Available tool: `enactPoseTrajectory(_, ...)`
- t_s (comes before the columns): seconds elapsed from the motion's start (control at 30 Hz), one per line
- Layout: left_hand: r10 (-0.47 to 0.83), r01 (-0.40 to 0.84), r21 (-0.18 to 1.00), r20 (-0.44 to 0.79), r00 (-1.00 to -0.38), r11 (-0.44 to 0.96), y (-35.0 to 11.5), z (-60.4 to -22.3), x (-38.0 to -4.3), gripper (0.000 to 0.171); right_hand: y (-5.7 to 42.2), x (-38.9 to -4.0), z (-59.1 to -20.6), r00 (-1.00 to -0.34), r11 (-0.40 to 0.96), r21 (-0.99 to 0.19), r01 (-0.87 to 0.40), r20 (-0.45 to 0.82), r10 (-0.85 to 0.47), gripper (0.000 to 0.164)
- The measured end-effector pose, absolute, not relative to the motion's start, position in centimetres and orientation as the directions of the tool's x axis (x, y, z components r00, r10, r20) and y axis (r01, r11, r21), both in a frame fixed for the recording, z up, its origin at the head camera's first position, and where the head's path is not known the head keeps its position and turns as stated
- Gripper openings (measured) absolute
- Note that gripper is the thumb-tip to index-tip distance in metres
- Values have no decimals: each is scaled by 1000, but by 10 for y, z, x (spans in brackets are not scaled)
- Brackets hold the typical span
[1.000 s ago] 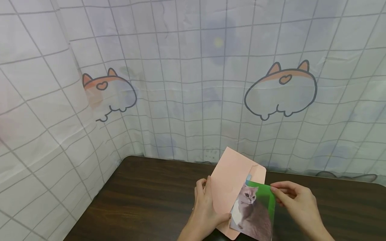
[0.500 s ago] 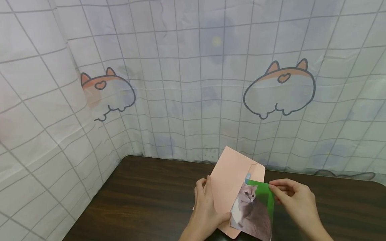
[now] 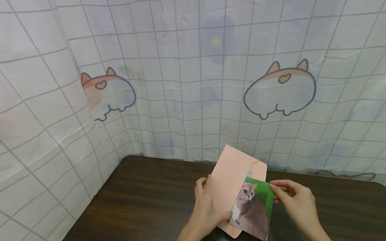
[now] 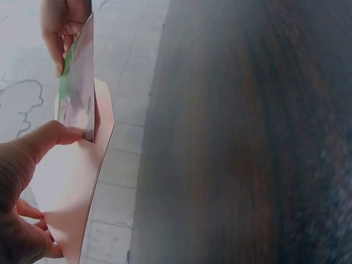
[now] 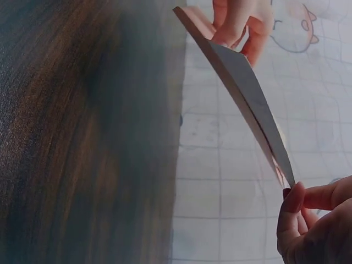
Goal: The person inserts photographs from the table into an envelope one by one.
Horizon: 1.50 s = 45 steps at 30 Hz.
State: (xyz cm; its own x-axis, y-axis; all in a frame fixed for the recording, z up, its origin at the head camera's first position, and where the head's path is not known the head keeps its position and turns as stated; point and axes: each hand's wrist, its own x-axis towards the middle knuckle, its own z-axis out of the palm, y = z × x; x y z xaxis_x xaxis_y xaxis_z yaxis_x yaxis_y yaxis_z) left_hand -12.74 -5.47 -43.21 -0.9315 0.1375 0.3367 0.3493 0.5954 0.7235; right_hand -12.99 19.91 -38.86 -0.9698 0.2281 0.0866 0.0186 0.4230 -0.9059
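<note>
A pink envelope (image 3: 230, 177) is held up at a tilt over the table, its flap side facing right. My left hand (image 3: 206, 207) grips its left and lower part, fingers behind and thumb in front at the opening. A photo card of a grey cat on green (image 3: 253, 211) sits partly inside the envelope's mouth, most of it sticking out. My right hand (image 3: 297, 199) pinches the card's upper right corner between thumb and finger. In the left wrist view, the left thumb touches the card (image 4: 82, 88) near the envelope's edge. A bluish slip (image 3: 249, 174) peeks out above the card.
Beneath the hands lies a dark wood-grain table (image 3: 144, 197). Behind it and on the left hangs a white grid-patterned cloth (image 3: 187, 83) printed with cartoon animal figures.
The envelope and card have shifted only slightly, the card a little to the left and up. Both hands keep their holds.
</note>
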Motion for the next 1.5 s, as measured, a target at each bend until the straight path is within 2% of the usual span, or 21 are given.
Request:
enactPoseTrajectory(0.27, 190, 342, 753, 285, -939, 562, -56, -432, -128, 116, 199, -130, -389, -963, 347, -935, 72, 26, 270, 29)
enactPoseTrajectory(0.6, 231, 380, 719, 301, -925, 583, -61, -433, -130, 116, 198, -131, -391, -960, 263, -963, 55, 22, 279, 29)
enactPoseTrajectory(0.9, 272, 373, 729, 260, -926, 574, -65, -430, -132, 119, 194, -131, -392, -958, 218, -976, 6, 57, 281, 31)
enactPoseTrajectory(1.0, 281, 386, 720, 268, -921, 577, -66, -430, -132, 119, 193, -130, -392, -958, 259, -966, -6, 79, 275, 32)
enactPoseTrajectory(1.23, 269, 382, 702, 273, -924, 601, -66, -429, -133, 117, 188, -126, -389, -937, 484, -874, -40, 200, 285, 23)
enactPoseTrajectory(1.5, 245, 371, 686, 278, -929, 626, -66, -428, -133, 116, 180, -128, -389, -925, 520, -851, -69, 250, 286, 18)
